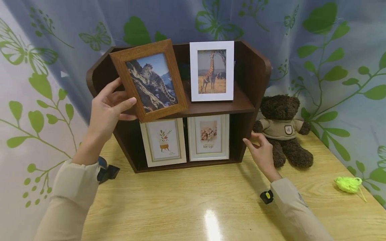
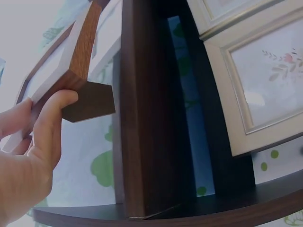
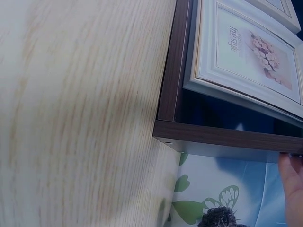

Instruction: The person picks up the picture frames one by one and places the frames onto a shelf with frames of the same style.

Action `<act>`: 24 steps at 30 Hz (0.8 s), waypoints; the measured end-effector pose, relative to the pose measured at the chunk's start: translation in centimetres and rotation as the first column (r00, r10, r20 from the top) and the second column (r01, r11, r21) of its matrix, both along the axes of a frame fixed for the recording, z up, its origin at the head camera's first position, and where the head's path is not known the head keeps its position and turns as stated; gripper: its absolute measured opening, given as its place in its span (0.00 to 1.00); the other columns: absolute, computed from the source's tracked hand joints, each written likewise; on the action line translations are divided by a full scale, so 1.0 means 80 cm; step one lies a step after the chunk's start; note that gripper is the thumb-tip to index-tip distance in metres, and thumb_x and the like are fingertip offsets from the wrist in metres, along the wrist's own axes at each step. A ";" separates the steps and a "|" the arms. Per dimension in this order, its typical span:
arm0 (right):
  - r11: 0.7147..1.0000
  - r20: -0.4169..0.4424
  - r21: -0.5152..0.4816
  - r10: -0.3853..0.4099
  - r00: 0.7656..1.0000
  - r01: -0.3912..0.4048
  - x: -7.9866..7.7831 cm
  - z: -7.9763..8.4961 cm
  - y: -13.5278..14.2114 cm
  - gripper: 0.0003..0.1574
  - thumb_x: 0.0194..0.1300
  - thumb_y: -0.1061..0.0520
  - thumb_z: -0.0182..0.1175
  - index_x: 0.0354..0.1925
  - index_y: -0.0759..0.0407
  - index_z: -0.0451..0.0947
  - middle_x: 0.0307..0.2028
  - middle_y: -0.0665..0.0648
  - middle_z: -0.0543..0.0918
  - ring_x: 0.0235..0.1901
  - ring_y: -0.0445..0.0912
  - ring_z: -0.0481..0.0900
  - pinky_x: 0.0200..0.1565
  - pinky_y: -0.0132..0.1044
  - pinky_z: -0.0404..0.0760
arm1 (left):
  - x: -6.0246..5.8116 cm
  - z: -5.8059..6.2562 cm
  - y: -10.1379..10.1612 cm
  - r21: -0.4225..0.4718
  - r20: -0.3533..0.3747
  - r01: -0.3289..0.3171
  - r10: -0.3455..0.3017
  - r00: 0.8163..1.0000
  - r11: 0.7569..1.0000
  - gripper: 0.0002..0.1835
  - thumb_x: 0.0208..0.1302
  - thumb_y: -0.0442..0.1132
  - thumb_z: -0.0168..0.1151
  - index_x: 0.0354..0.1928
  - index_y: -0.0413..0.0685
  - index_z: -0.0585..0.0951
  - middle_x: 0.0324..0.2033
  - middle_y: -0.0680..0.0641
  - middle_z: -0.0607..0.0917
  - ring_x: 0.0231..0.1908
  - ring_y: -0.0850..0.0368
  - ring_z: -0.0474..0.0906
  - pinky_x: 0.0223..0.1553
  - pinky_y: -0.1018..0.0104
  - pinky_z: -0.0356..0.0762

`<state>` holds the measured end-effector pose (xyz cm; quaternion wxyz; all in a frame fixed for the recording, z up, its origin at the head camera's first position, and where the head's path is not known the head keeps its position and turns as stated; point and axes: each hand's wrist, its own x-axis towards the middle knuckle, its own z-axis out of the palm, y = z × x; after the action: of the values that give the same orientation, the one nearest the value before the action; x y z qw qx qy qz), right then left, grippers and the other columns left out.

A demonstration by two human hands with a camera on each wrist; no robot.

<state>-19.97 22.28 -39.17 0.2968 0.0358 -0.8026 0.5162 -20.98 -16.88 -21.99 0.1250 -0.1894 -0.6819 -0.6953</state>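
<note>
In the head view my left hand (image 1: 105,112) grips a brown wooden picture frame (image 1: 179,88) by its left side. It holds a snow leopard picture and tilts in front of the dark brown two-tier shelf (image 1: 217,107), at the upper tier. A dark flap (image 2: 92,101) sticks out behind this frame in the left wrist view. My right hand (image 1: 261,152) touches the shelf's right side panel with its fingertips, near the front edge. A white frame with a giraffe picture (image 1: 211,97) stands on the upper tier, right of the held one.
Two pale frames fill the lower tier: a plant-pot picture frame (image 1: 166,163) and a "free style" picture frame (image 1: 209,158). A brown teddy bear (image 1: 281,130) sits right of the shelf, near yellow-green yarn (image 1: 348,184). Behind hangs a leaf-patterned curtain (image 1: 169,20).
</note>
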 end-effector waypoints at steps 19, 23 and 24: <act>1.000 -0.006 0.011 -0.023 1.000 0.024 0.002 0.000 -0.003 0.13 0.60 0.67 0.64 0.43 0.74 0.76 0.48 0.69 0.81 0.47 0.48 0.82 0.41 0.14 0.75 | -0.055 0.000 0.010 -0.269 0.004 -0.194 0.203 0.979 0.943 0.29 0.67 0.37 0.58 0.68 0.58 0.63 0.53 0.42 0.79 0.41 0.64 0.79 0.27 0.73 0.82; 1.000 -0.014 0.011 -0.025 1.000 0.025 0.002 -0.001 -0.003 0.13 0.60 0.68 0.64 0.43 0.74 0.76 0.48 0.69 0.81 0.46 0.48 0.82 0.41 0.14 0.76 | -0.063 0.003 0.009 -0.302 0.021 -0.192 0.208 0.978 0.934 0.30 0.68 0.37 0.57 0.70 0.58 0.61 0.57 0.37 0.76 0.45 0.59 0.79 0.26 0.73 0.82; 1.000 -0.018 0.011 -0.025 1.000 0.025 0.001 -0.001 -0.002 0.13 0.59 0.68 0.64 0.42 0.74 0.76 0.47 0.69 0.81 0.45 0.44 0.82 0.41 0.14 0.75 | -0.065 0.004 0.009 -0.307 0.027 -0.190 0.208 0.978 0.933 0.31 0.68 0.37 0.57 0.70 0.57 0.61 0.58 0.36 0.76 0.45 0.59 0.79 0.26 0.73 0.82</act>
<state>-19.87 22.08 -39.28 0.3103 0.0319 -0.8031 0.5077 -26.20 -16.16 -21.68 0.1441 -0.1159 -0.7994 -0.5716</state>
